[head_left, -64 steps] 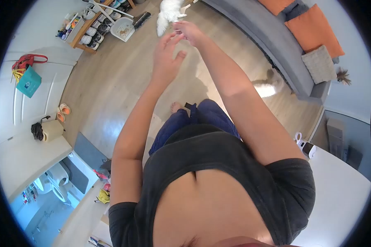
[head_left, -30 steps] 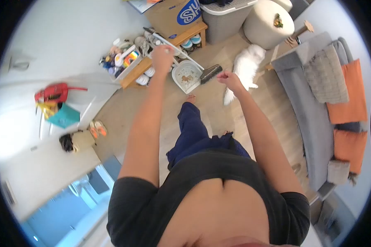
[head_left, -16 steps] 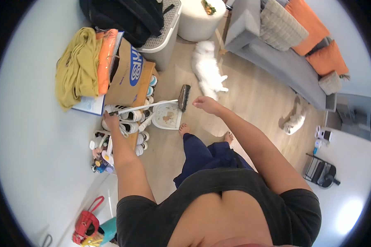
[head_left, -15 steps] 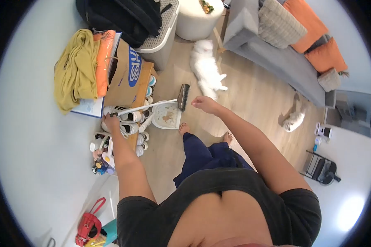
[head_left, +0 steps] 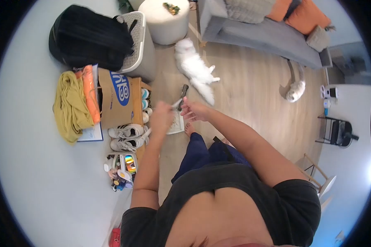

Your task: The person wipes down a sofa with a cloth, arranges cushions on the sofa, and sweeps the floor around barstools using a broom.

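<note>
My left hand [head_left: 162, 117], blurred by motion, is closed round the white handle of the broom [head_left: 184, 94]. Just beyond it the dark broom head stands near the floor, its handle short in view. To the right my right hand [head_left: 193, 111] has its fingers apart beside the broom, holding nothing that I can make out. Below the hands the white dustpan [head_left: 176, 126] lies on the floor with debris in it, partly hidden by my left hand. My bare foot [head_left: 189, 129] is at its right side.
A white cat [head_left: 193, 68] lies beyond the hands, another [head_left: 296, 90] near the sofa [head_left: 255, 40]. On the left are a shoe rack with sneakers [head_left: 127, 138], a paper bag [head_left: 113, 99], a backpack [head_left: 90, 39] and a hamper [head_left: 146, 57]. A pouf [head_left: 165, 24] stands at the back.
My left hand has come from the shoe rack toward my right hand with the broom handle. My right hand's fingers have spread. The view has shifted.
</note>
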`<move>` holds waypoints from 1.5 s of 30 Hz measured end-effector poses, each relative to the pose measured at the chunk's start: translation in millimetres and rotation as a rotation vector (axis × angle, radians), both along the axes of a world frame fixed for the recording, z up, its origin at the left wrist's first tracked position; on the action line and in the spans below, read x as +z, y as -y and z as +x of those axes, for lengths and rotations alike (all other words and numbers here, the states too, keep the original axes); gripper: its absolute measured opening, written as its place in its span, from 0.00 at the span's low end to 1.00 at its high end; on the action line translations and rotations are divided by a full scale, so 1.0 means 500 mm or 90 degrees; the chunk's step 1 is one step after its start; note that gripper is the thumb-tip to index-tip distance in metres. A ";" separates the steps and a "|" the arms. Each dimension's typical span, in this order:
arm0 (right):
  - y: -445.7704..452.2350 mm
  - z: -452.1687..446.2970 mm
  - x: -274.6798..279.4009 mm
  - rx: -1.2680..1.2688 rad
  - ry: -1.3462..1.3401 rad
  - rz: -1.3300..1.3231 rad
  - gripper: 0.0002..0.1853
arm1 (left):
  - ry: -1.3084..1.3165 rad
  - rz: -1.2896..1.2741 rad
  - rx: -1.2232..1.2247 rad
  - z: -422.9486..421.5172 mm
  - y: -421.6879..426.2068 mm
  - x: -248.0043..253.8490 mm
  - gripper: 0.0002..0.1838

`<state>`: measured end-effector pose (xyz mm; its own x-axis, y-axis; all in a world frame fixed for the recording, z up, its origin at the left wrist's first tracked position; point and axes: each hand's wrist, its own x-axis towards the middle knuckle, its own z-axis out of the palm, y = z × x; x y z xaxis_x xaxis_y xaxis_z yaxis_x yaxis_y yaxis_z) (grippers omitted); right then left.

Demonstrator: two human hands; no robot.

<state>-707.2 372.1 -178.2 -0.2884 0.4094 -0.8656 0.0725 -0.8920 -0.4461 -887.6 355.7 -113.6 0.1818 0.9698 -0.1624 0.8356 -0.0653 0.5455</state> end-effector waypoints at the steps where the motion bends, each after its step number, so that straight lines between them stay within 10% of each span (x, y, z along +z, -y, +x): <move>1: 0.007 0.019 0.002 -0.088 -0.076 -0.091 0.17 | 0.014 0.007 -0.078 0.067 0.015 0.008 0.08; 3: 0.039 0.080 -0.047 -0.190 -0.161 -0.174 0.17 | 0.015 0.035 -0.188 0.190 0.049 0.011 0.09; 6: 0.095 0.186 -0.117 -0.112 -0.362 0.221 0.14 | 0.149 0.023 -0.257 0.283 0.050 0.075 0.08; 8: 0.156 0.261 -0.034 -0.357 -0.224 -0.089 0.06 | 0.370 -0.003 -0.272 0.339 0.036 0.164 0.07; 13: 0.345 0.463 0.100 -0.329 -0.151 -0.108 0.02 | 0.484 0.340 -0.338 0.457 0.016 0.388 0.06; 16: 0.453 0.533 0.143 -0.367 -0.074 -0.056 0.05 | 0.478 0.113 -0.441 0.591 0.061 0.390 0.04; 20: 0.573 0.628 0.147 -0.434 -0.006 0.039 0.09 | 0.333 0.098 -0.564 0.779 0.145 0.207 0.05; 30: 0.857 0.905 0.180 -0.782 0.054 0.106 0.23 | 0.187 0.152 -0.601 1.173 0.315 0.107 0.07; 45: 0.942 1.409 0.188 -1.238 -0.293 0.213 0.28 | 0.052 -0.047 -0.732 1.845 0.227 -0.087 0.09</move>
